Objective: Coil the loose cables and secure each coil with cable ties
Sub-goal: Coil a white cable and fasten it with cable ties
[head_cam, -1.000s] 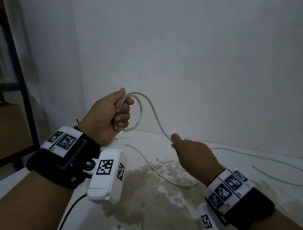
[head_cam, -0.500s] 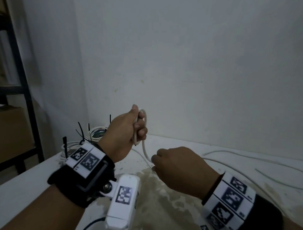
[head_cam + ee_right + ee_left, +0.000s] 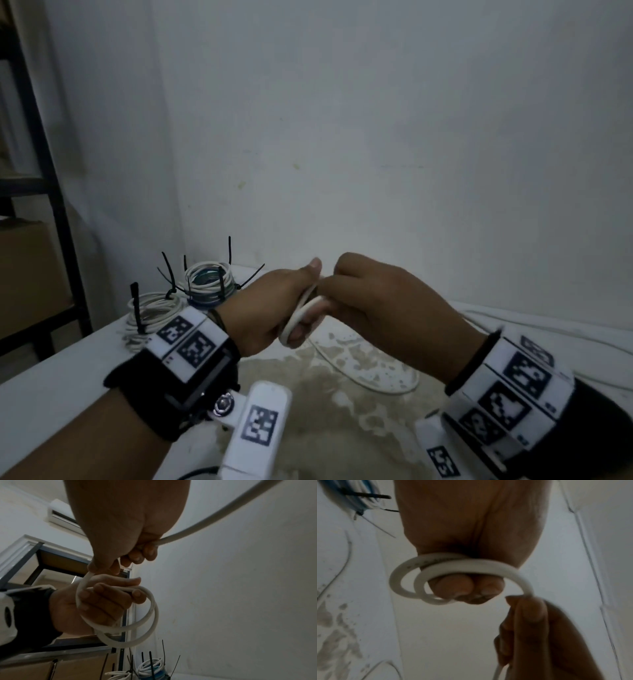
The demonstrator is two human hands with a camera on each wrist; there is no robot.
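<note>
White cable sat looped twice in my left hand, fingers curled round the loops, held above the table. My right hand pinched the same cable right beside it, touching; the slack trailed down onto the stained tabletop. Two tied coils lay behind my left wrist.

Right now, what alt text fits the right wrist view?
A left hand grips two loops of white cable while the right hand feeds it more. Tied coils with black cable ties sit below.
</note>
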